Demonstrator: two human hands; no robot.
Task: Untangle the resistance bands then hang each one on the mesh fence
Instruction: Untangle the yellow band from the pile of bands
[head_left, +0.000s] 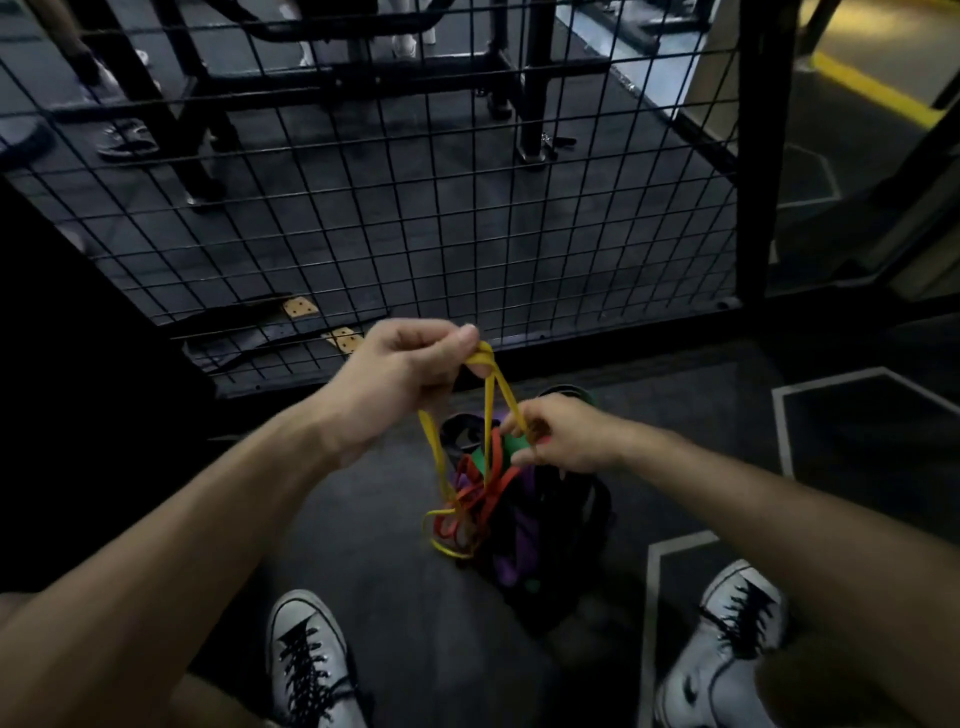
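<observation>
A: Nearest, two white lace-up canvas shoes (306, 657) on the floor. The hands?

B: Left hand (410, 369) pinches the thin yellow rubber band (435, 457) at its top; right hand (558, 434) pinches a strand lower. The band runs steeply down into the tangled heap of coloured bands (498, 519) between the feet; black wire mesh fence (415, 208) just beyond.

Looking like a gym: dark rubber floor (395, 613), black equipment frames (535, 78) standing behind mesh fence (415, 218).
</observation>
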